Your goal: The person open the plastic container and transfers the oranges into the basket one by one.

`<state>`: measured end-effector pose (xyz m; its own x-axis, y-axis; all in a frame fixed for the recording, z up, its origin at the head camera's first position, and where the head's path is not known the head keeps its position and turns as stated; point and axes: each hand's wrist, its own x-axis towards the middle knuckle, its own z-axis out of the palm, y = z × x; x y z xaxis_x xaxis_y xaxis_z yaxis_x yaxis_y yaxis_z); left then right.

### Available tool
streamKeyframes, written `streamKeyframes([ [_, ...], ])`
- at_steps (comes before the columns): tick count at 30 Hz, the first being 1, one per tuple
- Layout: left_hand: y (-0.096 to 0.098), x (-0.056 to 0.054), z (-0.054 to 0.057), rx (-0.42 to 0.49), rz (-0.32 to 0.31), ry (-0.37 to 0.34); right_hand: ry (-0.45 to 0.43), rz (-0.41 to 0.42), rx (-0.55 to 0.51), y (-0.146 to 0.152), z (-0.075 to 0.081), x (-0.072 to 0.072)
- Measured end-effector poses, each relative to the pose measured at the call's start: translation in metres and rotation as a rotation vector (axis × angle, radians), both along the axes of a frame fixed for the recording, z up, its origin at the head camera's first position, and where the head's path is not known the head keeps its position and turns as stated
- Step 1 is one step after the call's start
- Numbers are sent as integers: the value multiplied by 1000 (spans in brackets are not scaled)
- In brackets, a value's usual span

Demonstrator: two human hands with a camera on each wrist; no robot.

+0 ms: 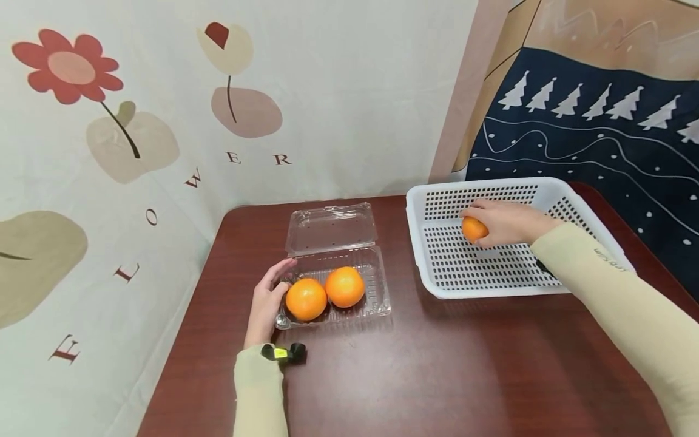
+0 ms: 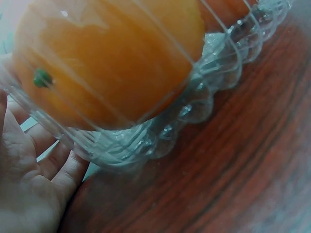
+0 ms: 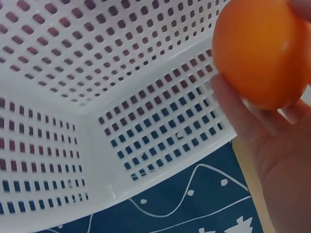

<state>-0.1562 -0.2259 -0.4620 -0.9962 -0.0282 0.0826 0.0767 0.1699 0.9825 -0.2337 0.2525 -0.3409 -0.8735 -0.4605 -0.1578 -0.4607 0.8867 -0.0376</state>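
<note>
My right hand (image 1: 505,223) grasps an orange (image 1: 472,230) over the basket (image 1: 491,294), fingers curled for security; my left hand (image 1: 264,306) touches the box (image 1: 378,285), probably steadying it, whether pinching I can't tell.

1. The box (image 1: 385,294) looks like thin transparent plastic, ribbed and very shiny.
2. The basket (image 1: 491,295) seems to be white plastic, rigid and smooth, with only a weak shine.
3. The oranges (image 1: 306,300) have a smooth skin, softly glossy.
4. The table (image 1: 382,376) shows a wood grain, and its polished surface reflects light.
5. The sleeves (image 1: 617,291) and the printed hangings (image 1: 355,109) are cloth, matt.
</note>
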Motion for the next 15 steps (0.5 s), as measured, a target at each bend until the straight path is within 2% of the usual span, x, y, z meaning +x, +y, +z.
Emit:
streamKeyframes([
  [10,4,1,-5,9,-13,-12,19,-50,-11,9,-8,-8],
  [15,3,0,2,14,-5,-3,-1,-101,-15,17,-8,-14],
])
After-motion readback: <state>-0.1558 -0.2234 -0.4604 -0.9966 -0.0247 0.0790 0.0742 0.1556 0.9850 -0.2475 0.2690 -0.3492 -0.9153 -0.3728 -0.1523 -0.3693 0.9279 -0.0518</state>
